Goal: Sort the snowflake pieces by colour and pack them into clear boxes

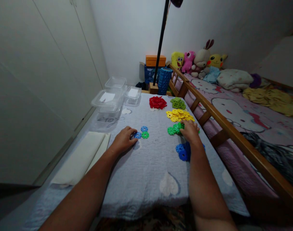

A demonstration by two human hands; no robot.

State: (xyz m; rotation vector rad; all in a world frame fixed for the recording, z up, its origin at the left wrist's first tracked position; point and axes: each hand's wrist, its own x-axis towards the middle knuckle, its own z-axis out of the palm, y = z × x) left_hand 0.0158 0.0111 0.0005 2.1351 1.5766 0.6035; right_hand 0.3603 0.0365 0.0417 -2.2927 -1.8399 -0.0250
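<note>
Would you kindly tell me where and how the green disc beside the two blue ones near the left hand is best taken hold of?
I'd probably pinch the green disc by its right rim, coming from the right: it looks flat, with tablecloth beyond that edge, while blue discs crowd its left and far sides.

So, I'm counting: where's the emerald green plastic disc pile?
Head view, right side: the pile is at the right hand, between yellow plastic discs and dark blue plastic discs.

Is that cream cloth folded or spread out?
Folded: the cream cloth shows a second layer along its right edge.
</note>
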